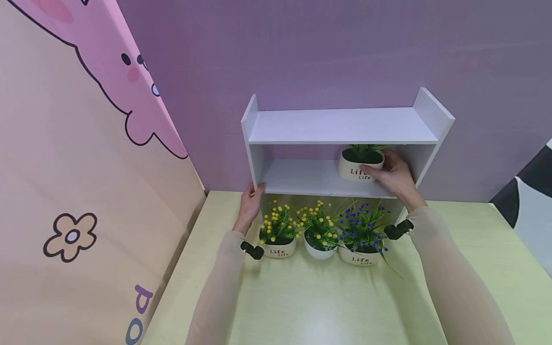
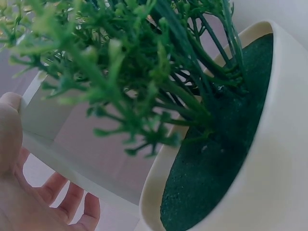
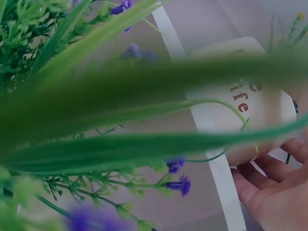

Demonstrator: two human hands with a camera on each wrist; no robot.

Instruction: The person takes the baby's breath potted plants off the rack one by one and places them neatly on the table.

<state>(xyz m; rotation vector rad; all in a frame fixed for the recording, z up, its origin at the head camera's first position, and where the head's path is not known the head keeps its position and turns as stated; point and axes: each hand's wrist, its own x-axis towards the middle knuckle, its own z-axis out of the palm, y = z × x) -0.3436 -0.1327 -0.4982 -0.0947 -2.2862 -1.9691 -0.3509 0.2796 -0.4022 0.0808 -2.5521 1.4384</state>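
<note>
A white two-tier shelf (image 1: 332,127) stands against the purple wall. My right hand (image 1: 394,178) grips a cream oval pot (image 1: 350,168) lettered "Life Life" at the right of the lower tier, thumb across its front. The upper board hides most of this pot's greenery. In the right wrist view, blurred leaves cross in front of the held pot (image 3: 216,89). My left hand (image 1: 248,207) holds the shelf's left side panel at the lower board's height, with the thumb in front. The left wrist view shows its curled fingers (image 2: 67,199) at the white panel.
Below the lower board, on the pale wooden table (image 1: 310,306), stand two yellow-flowered pots, one cream (image 1: 278,250) and one round white (image 1: 319,252), and a purple-flowered cream pot (image 1: 360,258). A cartoon-printed wall (image 1: 108,191) borders the left side.
</note>
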